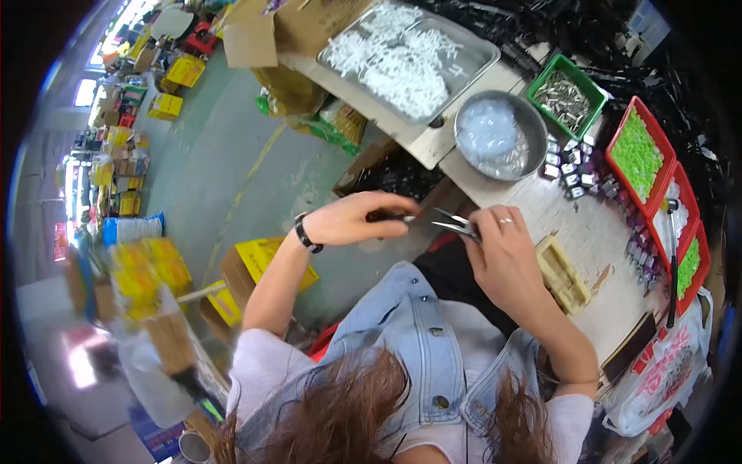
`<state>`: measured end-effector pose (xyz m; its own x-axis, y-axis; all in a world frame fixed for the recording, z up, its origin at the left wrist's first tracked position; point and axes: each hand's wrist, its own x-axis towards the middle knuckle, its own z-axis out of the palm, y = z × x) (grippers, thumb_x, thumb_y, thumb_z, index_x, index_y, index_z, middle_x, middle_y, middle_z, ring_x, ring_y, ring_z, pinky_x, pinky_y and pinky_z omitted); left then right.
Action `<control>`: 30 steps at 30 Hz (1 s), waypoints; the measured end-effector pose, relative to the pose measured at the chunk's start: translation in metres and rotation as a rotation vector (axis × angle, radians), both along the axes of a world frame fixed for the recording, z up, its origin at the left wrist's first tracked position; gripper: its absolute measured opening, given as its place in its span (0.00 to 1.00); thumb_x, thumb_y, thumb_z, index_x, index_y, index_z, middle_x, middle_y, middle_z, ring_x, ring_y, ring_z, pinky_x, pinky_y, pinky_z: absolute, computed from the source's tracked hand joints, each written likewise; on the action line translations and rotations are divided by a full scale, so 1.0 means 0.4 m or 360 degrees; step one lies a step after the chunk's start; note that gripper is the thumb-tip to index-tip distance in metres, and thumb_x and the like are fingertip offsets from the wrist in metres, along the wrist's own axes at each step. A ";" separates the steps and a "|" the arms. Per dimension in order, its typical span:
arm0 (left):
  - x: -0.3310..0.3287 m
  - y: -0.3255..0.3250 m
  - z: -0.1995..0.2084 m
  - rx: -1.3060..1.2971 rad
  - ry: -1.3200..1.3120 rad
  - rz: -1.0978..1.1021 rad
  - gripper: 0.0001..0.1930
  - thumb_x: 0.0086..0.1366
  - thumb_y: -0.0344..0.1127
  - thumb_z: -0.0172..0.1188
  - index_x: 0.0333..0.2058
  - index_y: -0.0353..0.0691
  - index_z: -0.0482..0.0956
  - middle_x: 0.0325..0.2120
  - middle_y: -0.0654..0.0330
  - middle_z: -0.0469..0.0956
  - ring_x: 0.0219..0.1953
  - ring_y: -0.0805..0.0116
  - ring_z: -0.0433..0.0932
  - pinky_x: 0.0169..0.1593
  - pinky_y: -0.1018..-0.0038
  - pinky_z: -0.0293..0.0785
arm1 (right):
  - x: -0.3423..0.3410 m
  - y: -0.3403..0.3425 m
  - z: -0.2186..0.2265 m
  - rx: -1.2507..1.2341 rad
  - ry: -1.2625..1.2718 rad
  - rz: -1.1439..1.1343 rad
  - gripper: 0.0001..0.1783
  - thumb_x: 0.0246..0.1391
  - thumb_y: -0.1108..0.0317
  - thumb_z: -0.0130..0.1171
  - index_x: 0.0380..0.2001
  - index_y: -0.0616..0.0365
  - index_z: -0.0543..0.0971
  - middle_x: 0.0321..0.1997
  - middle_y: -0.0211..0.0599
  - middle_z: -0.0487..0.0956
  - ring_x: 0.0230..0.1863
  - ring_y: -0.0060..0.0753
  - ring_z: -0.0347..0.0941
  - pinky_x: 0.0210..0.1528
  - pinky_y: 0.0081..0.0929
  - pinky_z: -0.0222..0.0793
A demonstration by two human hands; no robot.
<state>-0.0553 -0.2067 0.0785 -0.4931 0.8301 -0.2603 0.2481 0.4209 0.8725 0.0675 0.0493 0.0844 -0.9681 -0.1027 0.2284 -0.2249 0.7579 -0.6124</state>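
Out in front of my body, past the table's edge, my two hands face each other. In my left hand [348, 220], which has a black band at the wrist, a small dark piece [380, 215] is pinched between thumb and fingers; its exact kind is hard to make out. My right hand [502, 251], wearing a ring, grips silver tweezers [457, 225] whose two thin tips point left and stand apart. Those tips come close to the dark piece, with a small gap between. To the right of my right hand, a cream-coloured block fixture [562, 274] with a slot lies on the table.
On the worktable [533, 205] stand a metal tray [488, 58] of white parts, a round metal bowl [535, 127], a green bin [595, 97] of metal pieces and red trays [671, 166] of green and white parts. Small metal blocks [572, 172] lie loose. A plastic bag [657, 379] hangs right.
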 end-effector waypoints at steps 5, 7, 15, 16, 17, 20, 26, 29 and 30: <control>-0.202 0.229 0.088 0.0016 0.0947 0.0220 0.17 0.61 0.41 0.63 0.45 0.37 0.80 0.36 0.54 0.82 0.41 0.59 0.81 0.50 0.67 0.74 | 0.141 0.176 0.020 0.0091 -0.0078 -0.0675 0.11 0.54 0.74 0.56 0.41 0.65 0.74 0.39 0.51 0.75 0.44 0.55 0.70 0.47 0.44 0.65; -0.389 0.422 0.065 0.0200 0.1334 0.0355 0.10 0.60 0.40 0.59 0.33 0.40 0.82 0.34 0.50 0.82 0.39 0.50 0.80 0.44 0.61 0.75 | 0.244 0.275 -0.023 0.0275 -0.0146 -0.1070 0.12 0.55 0.73 0.55 0.42 0.65 0.73 0.39 0.50 0.74 0.44 0.56 0.69 0.46 0.43 0.65; -0.783 0.719 -0.016 -0.0320 0.2226 -0.0349 0.10 0.55 0.34 0.58 0.36 0.43 0.83 0.31 0.50 0.82 0.36 0.48 0.80 0.42 0.59 0.77 | 0.464 0.408 -0.111 0.0885 -0.0408 -0.1448 0.14 0.53 0.69 0.61 0.41 0.63 0.72 0.39 0.50 0.74 0.44 0.56 0.70 0.45 0.46 0.65; -0.815 0.721 -0.039 -0.0300 0.2433 -0.0511 0.10 0.57 0.33 0.57 0.35 0.42 0.84 0.29 0.52 0.83 0.34 0.51 0.82 0.41 0.62 0.78 | 0.464 0.416 -0.116 0.0885 -0.0363 -0.1448 0.16 0.52 0.70 0.62 0.43 0.63 0.73 0.40 0.50 0.74 0.45 0.56 0.70 0.46 0.44 0.66; -0.818 0.739 -0.035 -0.0345 0.2403 -0.0459 0.10 0.57 0.33 0.58 0.36 0.44 0.85 0.30 0.54 0.83 0.35 0.52 0.82 0.42 0.63 0.78 | 0.456 0.424 -0.110 0.0825 -0.0270 -0.1409 0.16 0.53 0.70 0.62 0.44 0.63 0.73 0.41 0.50 0.75 0.45 0.55 0.71 0.46 0.43 0.66; -0.830 0.708 0.020 -0.0163 0.1994 -0.0167 0.11 0.56 0.32 0.57 0.37 0.44 0.83 0.34 0.49 0.81 0.38 0.46 0.79 0.43 0.57 0.75 | 0.410 0.464 -0.097 0.0631 -0.0018 -0.1256 0.18 0.53 0.71 0.62 0.47 0.62 0.74 0.42 0.50 0.76 0.44 0.53 0.72 0.46 0.40 0.68; -0.510 0.584 0.190 0.1007 0.1137 0.0701 0.12 0.59 0.19 0.53 0.38 0.36 0.82 0.27 0.54 0.80 0.28 0.62 0.81 0.38 0.71 0.77 | 0.252 0.514 -0.127 0.0508 -0.0102 -0.1401 0.13 0.55 0.68 0.62 0.43 0.60 0.76 0.36 0.47 0.78 0.36 0.52 0.76 0.39 0.41 0.71; -0.196 0.522 0.178 0.0779 0.0596 0.0210 0.11 0.54 0.29 0.62 0.35 0.48 0.88 0.35 0.58 0.84 0.36 0.72 0.81 0.40 0.76 0.76 | 0.215 0.496 -0.169 0.0883 -0.0067 -0.1496 0.11 0.58 0.63 0.61 0.34 0.59 0.75 0.34 0.46 0.78 0.35 0.52 0.76 0.36 0.44 0.70; -0.121 0.507 0.120 0.0819 0.0774 -0.0003 0.12 0.52 0.25 0.63 0.36 0.45 0.88 0.31 0.60 0.84 0.32 0.78 0.79 0.35 0.80 0.74 | 0.200 0.487 -0.173 0.0817 -0.0017 -0.1442 0.10 0.58 0.64 0.60 0.34 0.59 0.75 0.34 0.46 0.77 0.34 0.51 0.76 0.36 0.44 0.70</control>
